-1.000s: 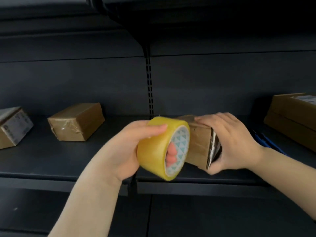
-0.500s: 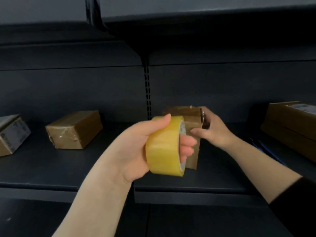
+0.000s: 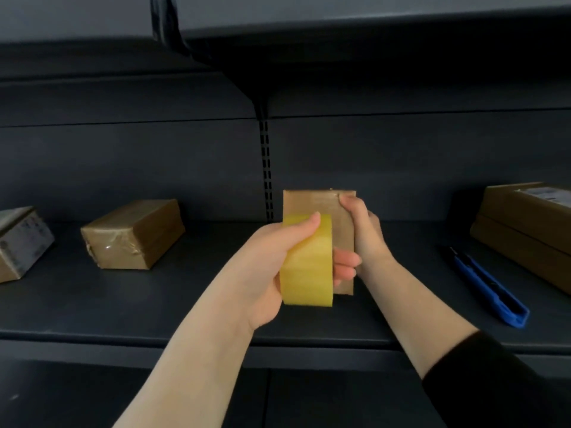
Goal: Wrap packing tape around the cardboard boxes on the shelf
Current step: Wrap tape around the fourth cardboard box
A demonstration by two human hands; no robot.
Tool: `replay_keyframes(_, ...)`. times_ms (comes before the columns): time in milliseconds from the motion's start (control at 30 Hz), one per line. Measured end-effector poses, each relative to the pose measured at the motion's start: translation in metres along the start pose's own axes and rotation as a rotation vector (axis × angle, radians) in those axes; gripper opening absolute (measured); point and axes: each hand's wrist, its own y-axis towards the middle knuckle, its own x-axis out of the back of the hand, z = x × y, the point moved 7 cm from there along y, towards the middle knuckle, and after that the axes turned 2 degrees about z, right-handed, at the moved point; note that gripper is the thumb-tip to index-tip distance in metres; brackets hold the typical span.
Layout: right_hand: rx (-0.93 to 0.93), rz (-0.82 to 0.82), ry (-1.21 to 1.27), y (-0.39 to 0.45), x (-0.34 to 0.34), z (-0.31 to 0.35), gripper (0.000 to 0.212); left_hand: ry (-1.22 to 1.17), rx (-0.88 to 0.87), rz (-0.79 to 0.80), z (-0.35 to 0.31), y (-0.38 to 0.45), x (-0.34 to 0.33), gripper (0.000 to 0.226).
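Item one, cardboard box (image 3: pixel 321 208): small, brown, held on end in front of the shelf's middle, its lower edge seemingly just above the shelf deck, though I cannot tell whether it touches. My right hand (image 3: pixel 364 239) is wrapped closed around its right edge, thumb on the upper corner of the near face. Item two, roll of packing tape (image 3: pixel 307 267): yellow, translucent, seen edge-on, overlapping the box's left half and hiding its lower left part. My left hand (image 3: pixel 268 267) grips the roll firmly, thumb across the top of the band, fingers (image 3: pixel 346 264) through the core and showing on the roll's right side. Surface: dark grey metal shelf (image 3: pixel 185 304), flat deck with a raised front lip, matching back panel, a slotted upright (image 3: pixel 266 168) directly behind the box, and another deck overhead casting shade. Light is dim. Surroundings, left: a taped brown box (image 3: pixel 133 233) lying flat, well apart from my hands; further left, a box with a grey printed label (image 3: pixel 21 242), cut by the picture's edge. Right: a blue and black utility knife (image 3: pixel 485 282) lying on the deck, and beyond it a large flat carton (image 3: pixel 525 230) with a white label on top. A black sleeve (image 3: pixel 482 381) covers my right forearm near the lower edge.
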Motion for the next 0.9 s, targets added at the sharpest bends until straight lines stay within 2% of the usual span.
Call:
replay_keyframes(100, -0.125, -0.008, 0.103, 0.008, -0.005, -0.005, 0.06, 0.015, 0.013, 0.014, 0.006, -0.002, -0.002, 0.041)
replay_keyframes(233, -0.199, -0.037, 0.063, 0.021, -0.009, -0.011, 0.062, 0.039, 0.028, -0.068, 0.015, -0.001, 0.003, 0.045)
replay_keyframes(400, -0.305, -0.022, 0.22, 0.04, -0.007, -0.021, 0.069, 0.078, 0.096, -0.006, 0.033, -0.004, -0.004, 0.04)
replay_keyframes(567, -0.339, -0.031, 0.046, 0.05, -0.008, -0.025, 0.077, 0.072, 0.138, -0.075, 0.044, -0.002, 0.009, 0.026)
replay_keyframes(767, -0.392, -0.059, -0.113, 0.054, -0.001, -0.033, 0.075, 0.081, 0.206, -0.114, 0.048, 0.003, 0.022, 0.033)
replay_keyframes(833, -0.365, -0.103, -0.277, 0.057, 0.007, -0.032, 0.069, 0.074, 0.223, -0.12, 0.048, 0.003, 0.025, 0.037)
replay_keyframes(900, -0.262, -0.169, -0.527, 0.06, 0.014, -0.019, 0.062, 0.062, 0.233, -0.121, 0.048, 0.003, 0.027, 0.038)
